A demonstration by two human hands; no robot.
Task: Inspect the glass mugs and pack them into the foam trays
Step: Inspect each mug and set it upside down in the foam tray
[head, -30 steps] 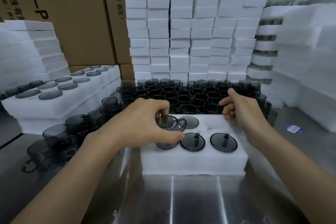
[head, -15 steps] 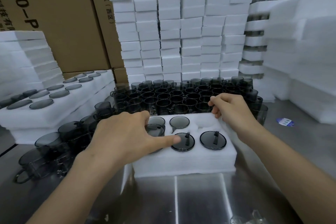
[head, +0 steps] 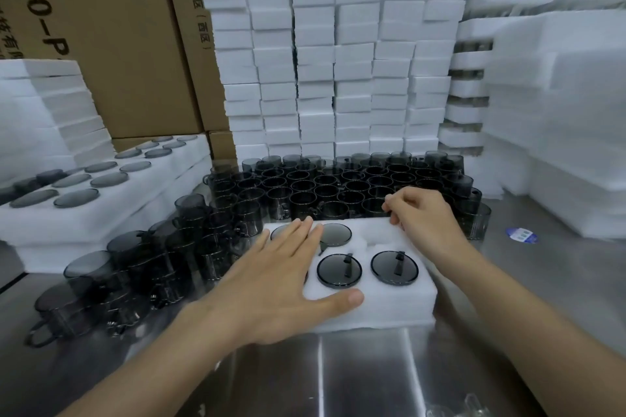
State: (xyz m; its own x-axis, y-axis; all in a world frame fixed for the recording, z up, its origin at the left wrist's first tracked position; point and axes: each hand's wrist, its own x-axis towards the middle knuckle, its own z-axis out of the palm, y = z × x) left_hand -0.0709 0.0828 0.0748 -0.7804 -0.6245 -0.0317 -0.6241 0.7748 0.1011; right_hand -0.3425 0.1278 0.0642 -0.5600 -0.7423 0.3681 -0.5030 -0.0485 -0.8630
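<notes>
Our left hand [head: 284, 281] lies flat on the left side of the foam tray [head: 389, 308], fingers straight and together, thumb out along the front edge. At the far right corner our right hand [head: 423, 223] has its fingers curled; we cannot tell if it grips the foam. Best to press straight down and evenly, with the tray steadied. 3 smoke-grey glass mugs [head: 339, 270] sit flush in pockets. The back right pocket [head: 379, 237] is empty. Loose mugs [head: 338, 186] crowd just behind.

We see bright, even light; glare streaks the shiny grey steel tabletop [head: 366, 372]; our view's edges bow and blur.
</notes>
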